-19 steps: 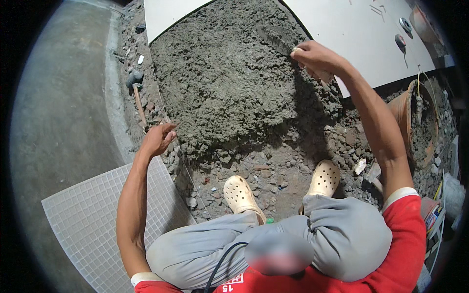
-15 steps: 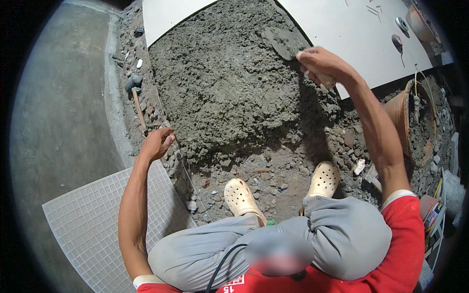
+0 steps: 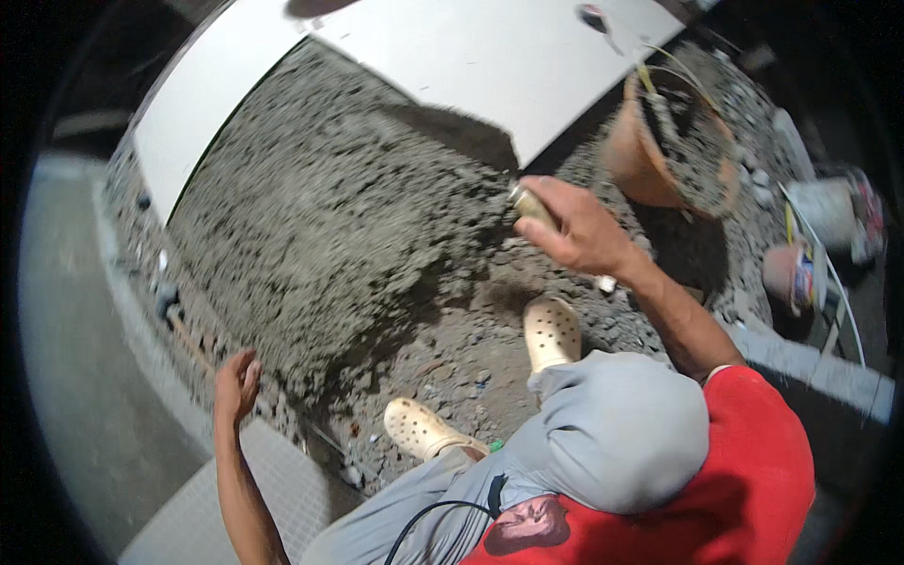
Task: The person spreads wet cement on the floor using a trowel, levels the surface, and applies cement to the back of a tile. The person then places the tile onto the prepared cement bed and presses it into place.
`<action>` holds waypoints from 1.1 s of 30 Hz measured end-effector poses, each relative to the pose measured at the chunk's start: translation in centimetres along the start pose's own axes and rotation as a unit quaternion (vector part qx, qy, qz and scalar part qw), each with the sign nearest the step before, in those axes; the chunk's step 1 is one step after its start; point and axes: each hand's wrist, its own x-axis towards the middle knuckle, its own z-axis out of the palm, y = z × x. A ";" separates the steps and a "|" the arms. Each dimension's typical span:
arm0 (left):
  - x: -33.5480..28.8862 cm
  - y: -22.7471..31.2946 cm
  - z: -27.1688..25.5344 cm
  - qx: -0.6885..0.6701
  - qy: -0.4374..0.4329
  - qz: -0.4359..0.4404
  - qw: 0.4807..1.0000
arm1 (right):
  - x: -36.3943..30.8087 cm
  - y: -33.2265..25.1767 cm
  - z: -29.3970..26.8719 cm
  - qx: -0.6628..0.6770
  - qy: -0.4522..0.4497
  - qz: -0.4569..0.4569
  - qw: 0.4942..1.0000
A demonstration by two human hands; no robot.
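My right hand is closed round the handle of a trowel. Its dark blade reaches up and left over the grey mortar bed, close to the corner of a white tile. My left hand hangs at the lower left edge of the bed with its fingers loosely bent and slightly apart, and nothing shows in it. Near those fingers lies a hammer, its wooden handle pointing toward the hand.
An orange bucket with mortar in it leans at the right. Behind it lie a white container and a small pink tub. A second white tile borders the bed's far left. A light gridded panel lies near my left forearm.
The view has swung right, showing more of the bucket side. My right hand has drawn the trowel nearer, toward the bed's near right edge. My left hand stays by the hammer handle.
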 end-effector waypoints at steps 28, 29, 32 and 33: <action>6.4 3.9 -0.3 -0.038 -0.012 0.051 0.998 | -27.4 1.8 0.1 0.375 0.315 0.519 0.701; 6.3 4.4 -0.4 -0.027 -0.010 0.075 0.997 | -29.2 1.2 0.9 0.339 0.282 0.552 0.707; 5.8 5.8 -0.7 -0.031 -0.003 0.084 0.996 | -33.3 0.8 2.4 0.226 0.293 0.544 0.753; 5.6 6.1 -0.8 0.019 0.013 0.044 0.999 | -33.6 1.6 2.2 0.181 0.305 0.551 0.756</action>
